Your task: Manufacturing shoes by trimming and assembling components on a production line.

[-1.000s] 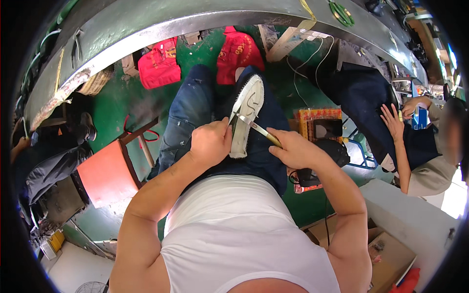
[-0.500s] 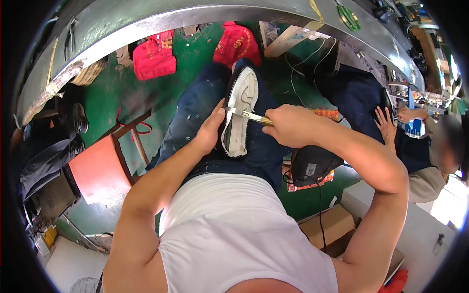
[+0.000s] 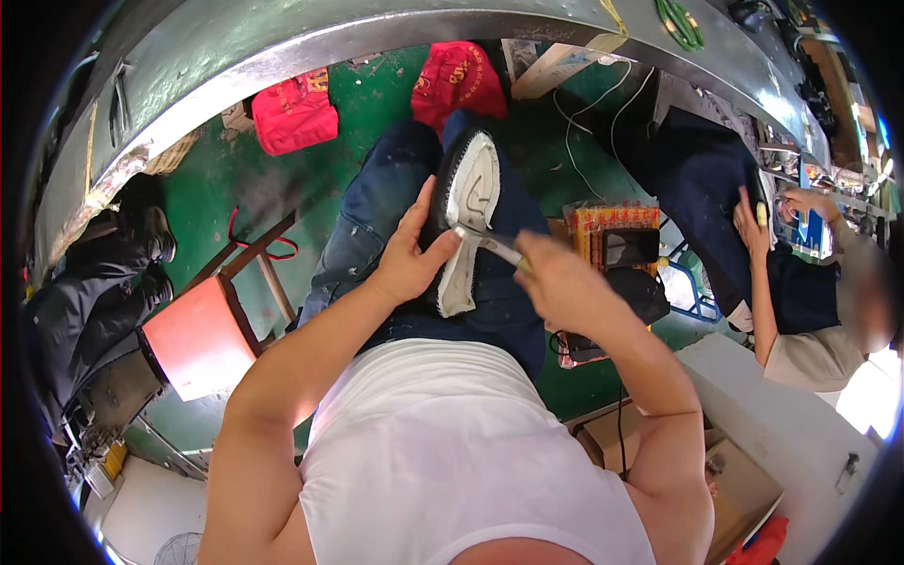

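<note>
An upturned shoe [image 3: 474,184] rests lengthwise on my lap, its pale, ragged-edged underside facing up and its dark upper showing along the rim. My left hand [image 3: 410,256] grips the shoe's left side, fingers along the edge and thumb over the underside. In my right hand [image 3: 573,287], slightly blurred, is a hammer [image 3: 496,247] held by its handle. The hammer's metal head is at the middle of the underside, close to my left thumb; whether it touches the shoe I cannot tell.
A metal workbench [image 3: 311,45] curves across the far side, with green-handled scissors [image 3: 680,26] on it. At left stands an orange-topped stool [image 3: 200,331]. Red bags [image 3: 460,83] lie beyond my knees. A co-worker [image 3: 810,353] sits at right, past a black bag [image 3: 648,294] and cardboard box [image 3: 739,485].
The hammer head has moved from the underside's left edge to its middle. My right hand has come nearer to me, and my left thumb now lies over the shoe.
</note>
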### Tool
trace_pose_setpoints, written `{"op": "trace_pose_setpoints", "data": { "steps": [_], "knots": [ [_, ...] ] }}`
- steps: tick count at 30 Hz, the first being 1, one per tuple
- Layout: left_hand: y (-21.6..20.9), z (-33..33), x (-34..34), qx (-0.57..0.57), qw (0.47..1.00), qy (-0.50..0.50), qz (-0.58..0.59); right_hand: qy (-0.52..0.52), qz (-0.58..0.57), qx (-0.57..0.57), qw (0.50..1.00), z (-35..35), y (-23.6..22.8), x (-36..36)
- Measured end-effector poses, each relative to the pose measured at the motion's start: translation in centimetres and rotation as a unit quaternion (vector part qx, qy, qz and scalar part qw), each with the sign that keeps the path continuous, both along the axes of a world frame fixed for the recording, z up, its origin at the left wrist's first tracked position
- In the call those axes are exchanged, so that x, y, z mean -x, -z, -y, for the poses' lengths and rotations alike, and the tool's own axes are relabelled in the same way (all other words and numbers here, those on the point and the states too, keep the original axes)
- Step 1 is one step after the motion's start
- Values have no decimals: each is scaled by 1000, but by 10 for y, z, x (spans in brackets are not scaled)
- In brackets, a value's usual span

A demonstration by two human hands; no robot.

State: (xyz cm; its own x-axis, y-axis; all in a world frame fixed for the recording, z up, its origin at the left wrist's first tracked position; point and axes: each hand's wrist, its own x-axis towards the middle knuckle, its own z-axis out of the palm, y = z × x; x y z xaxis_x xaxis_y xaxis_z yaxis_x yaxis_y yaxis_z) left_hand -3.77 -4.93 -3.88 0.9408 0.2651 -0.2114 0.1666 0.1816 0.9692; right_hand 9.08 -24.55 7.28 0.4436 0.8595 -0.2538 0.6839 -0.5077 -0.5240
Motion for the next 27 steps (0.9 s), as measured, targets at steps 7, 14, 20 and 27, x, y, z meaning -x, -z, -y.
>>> {"op": "trace_pose_setpoints", "data": {
  "steps": [7, 14, 20, 27],
  "knots": [
    [-10, 14, 3, -54, 995, -79, -26, 128, -333, 94, 930, -24, 9, -20],
    [-21, 8, 6, -237, 971, -41, 14, 197, -510, 38, 836, -23, 28, -12],
    [-44, 4, -3, -371, 928, 30, -36, 253, -727, -63, 636, 0, 63, 0],
    [-44, 5, -6, -380, 923, 43, -38, 171, -627, 7, 760, 15, 28, -48]
  ]
}}
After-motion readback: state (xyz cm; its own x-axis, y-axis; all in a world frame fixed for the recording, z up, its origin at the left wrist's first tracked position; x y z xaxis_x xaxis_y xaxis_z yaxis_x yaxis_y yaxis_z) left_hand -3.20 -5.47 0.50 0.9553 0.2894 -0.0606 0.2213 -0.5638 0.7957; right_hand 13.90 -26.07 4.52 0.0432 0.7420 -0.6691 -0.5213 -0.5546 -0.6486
